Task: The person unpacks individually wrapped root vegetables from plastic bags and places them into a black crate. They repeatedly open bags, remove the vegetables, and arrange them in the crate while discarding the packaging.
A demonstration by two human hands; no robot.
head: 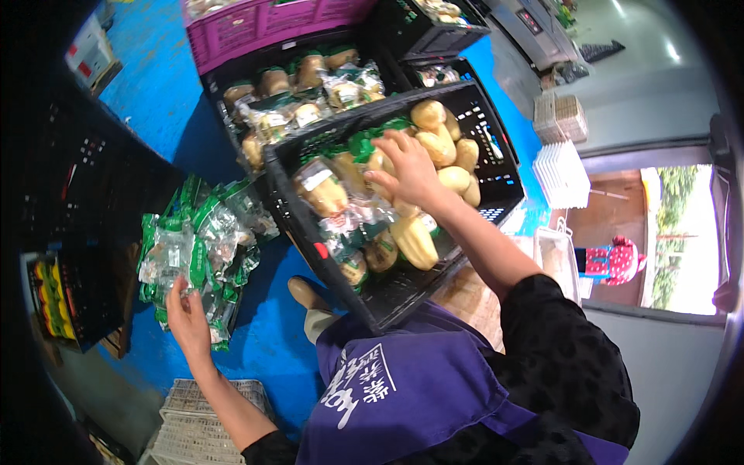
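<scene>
My right hand (411, 171) reaches into a black plastic crate (372, 308), fingers spread above pale yellow, potato-like vegetables (437, 145). No item shows in its grasp. Beside it in the same crate lie clear bagged vegetables (321, 189) with green print and labels. One long ribbed yellow vegetable (414, 242) rests nearer me. My left hand (190, 325) is at the near edge of a heap of clear and green plastic packaging bags (200, 250). Its thumb and fingers are bent against the bags; whether they pinch one cannot be made out.
Behind the crate stands another black crate (232, 131) of bagged vegetables, with a purple crate (250, 32) beyond. A wooden-legged stand at left holds a dark crate (93, 308). White baskets (200, 427) sit below left. A person (610, 260) is near the doorway at right.
</scene>
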